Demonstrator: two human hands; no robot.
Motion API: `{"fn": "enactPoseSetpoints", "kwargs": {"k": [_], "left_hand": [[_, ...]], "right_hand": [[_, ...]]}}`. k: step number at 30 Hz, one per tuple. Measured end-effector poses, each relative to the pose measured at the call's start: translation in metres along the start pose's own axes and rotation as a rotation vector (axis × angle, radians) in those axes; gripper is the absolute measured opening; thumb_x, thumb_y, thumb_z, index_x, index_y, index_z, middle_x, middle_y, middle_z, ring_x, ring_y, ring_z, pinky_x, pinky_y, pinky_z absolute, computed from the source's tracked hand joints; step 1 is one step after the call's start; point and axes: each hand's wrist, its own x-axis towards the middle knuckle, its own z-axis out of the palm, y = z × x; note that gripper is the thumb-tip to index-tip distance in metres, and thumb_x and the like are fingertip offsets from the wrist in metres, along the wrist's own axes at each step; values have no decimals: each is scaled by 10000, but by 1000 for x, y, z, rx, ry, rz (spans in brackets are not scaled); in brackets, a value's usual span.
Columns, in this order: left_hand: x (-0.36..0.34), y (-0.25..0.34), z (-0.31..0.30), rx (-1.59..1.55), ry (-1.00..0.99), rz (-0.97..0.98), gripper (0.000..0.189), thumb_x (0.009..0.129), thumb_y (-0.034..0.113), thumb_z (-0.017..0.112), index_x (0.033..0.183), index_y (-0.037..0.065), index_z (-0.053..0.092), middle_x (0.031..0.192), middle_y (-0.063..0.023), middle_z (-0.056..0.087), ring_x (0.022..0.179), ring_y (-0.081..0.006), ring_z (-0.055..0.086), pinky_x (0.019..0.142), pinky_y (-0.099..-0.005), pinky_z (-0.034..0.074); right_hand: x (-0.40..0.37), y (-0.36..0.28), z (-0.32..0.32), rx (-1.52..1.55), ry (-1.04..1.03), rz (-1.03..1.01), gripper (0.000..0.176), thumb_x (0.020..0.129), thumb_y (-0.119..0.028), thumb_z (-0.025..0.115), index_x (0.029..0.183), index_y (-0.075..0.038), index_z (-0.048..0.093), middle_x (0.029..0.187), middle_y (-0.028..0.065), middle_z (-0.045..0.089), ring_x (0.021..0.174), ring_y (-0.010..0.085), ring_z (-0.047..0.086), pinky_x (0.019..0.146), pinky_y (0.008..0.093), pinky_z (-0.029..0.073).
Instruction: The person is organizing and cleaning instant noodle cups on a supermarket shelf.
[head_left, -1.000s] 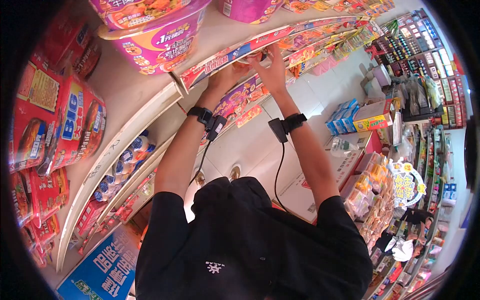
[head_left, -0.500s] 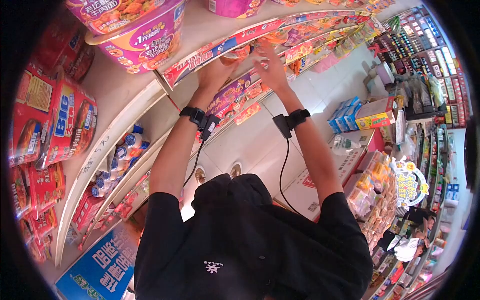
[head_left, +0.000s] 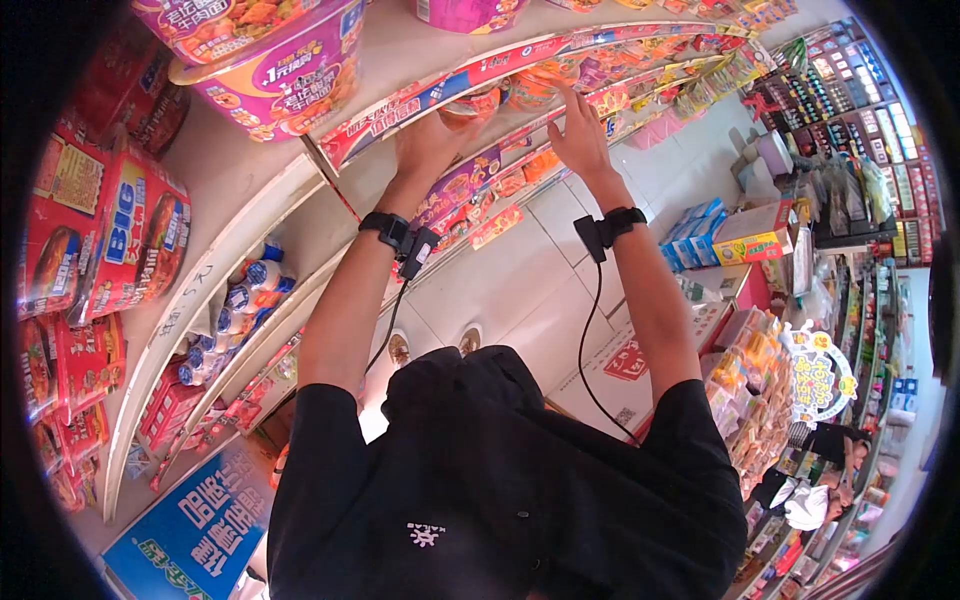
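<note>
My left hand (head_left: pixel 428 146) reaches under the edge of the upper shelf, right beside a red-orange instant noodle bowl (head_left: pixel 470 108). The shelf strip hides its fingers, and I cannot tell whether they grip the bowl. My right hand (head_left: pixel 582 142) is open, fingers apart, in front of the lower shelf. Its fingertips are near an orange, shiny-wrapped bowl (head_left: pixel 540 84) standing to the right of the first one. Both wrists wear black bands with small cabled boxes.
Purple noodle tubs (head_left: pixel 285 75) stand on the upper shelf, with red noodle multipacks (head_left: pixel 135 230) at left. White-capped bottles (head_left: pixel 235 315) fill a lower shelf. A blue sign (head_left: pixel 190 530) is at lower left. Boxes (head_left: pixel 745 235) and packaged snacks (head_left: pixel 745 370) are at right; people (head_left: pixel 815 490) appear farther off.
My right hand has moved right and slightly down, away from the bowls, so the orange-wrapped bowl shows more fully. My left hand has stayed beside the red-orange bowl.
</note>
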Motion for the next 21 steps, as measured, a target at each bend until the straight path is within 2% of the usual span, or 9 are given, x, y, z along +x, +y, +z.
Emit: {"fn": "enactPoseSetpoints", "kwargs": {"k": [7,8,10,12,13,15,16,18,21], "left_hand": [[-7,-3,3,0,28,-51,988,756,432,889,1519,54,390,1476,-226,522,1397,-417,473,1150,-505,401],[-10,1,0,-23,12,-97,907,782,383,874,1492,53,417,1442,-218,542,1368,-419,489,1132,-504,412],[-25,0,-15,-24,34,-169,826,808,334,859,1465,52,445,1409,-209,563,1339,-421,506,1114,-503,424],[-50,-3,-27,127,134,27,435,851,202,805,1206,49,603,1154,-174,656,1121,-394,614,945,-482,518],[-66,-2,-36,147,150,11,435,851,202,805,1206,49,603,1154,-174,656,1121,-394,614,945,-482,518],[-100,5,-62,142,-6,-42,173,825,73,750,917,34,609,891,-140,639,879,-352,640,758,-454,544],[-114,7,-71,174,22,-65,173,825,73,750,917,34,609,891,-140,639,879,-352,640,758,-454,544],[-138,12,-93,162,100,220,173,746,23,739,813,28,579,774,-121,598,779,-326,640,671,-435,545],[-162,31,-134,197,135,264,211,691,-2,725,845,35,586,811,-115,603,796,-310,642,677,-427,547]], "right_hand": [[-14,-7,-6,109,17,-4,738,897,-112,710,1547,-82,361,1470,278,509,1335,491,499,1118,514,435],[-25,-11,-6,110,17,-4,738,897,-112,710,1547,-82,361,1470,278,509,1335,491,499,1118,514,435],[-44,-25,-3,-33,-10,-94,546,921,-180,675,1417,-35,500,1287,242,609,1158,447,602,981,517,516],[-52,-33,-2,-4,-81,-149,370,917,-203,687,1241,-39,615,1077,189,683,1020,393,663,849,502,558],[-58,-42,-1,12,-90,-173,370,917,-203,687,1241,-39,615,1077,189,683,1020,393,663,849,502,558],[-73,-79,-4,123,-357,-186,232,903,-216,701,1061,-51,662,907,119,696,885,347,692,760,479,565],[-77,-92,-2,146,-366,-228,232,903,-216,701,1061,-51,662,907,119,696,885,347,692,760,479,565],[-81,-124,1,183,-350,-355,171,890,-228,709,937,-68,666,858,78,691,822,317,691,711,457,554],[-80,-189,-13,268,-340,-456,163,877,-203,722,867,-56,651,842,74,675,789,309,679,677,432,542]]}}
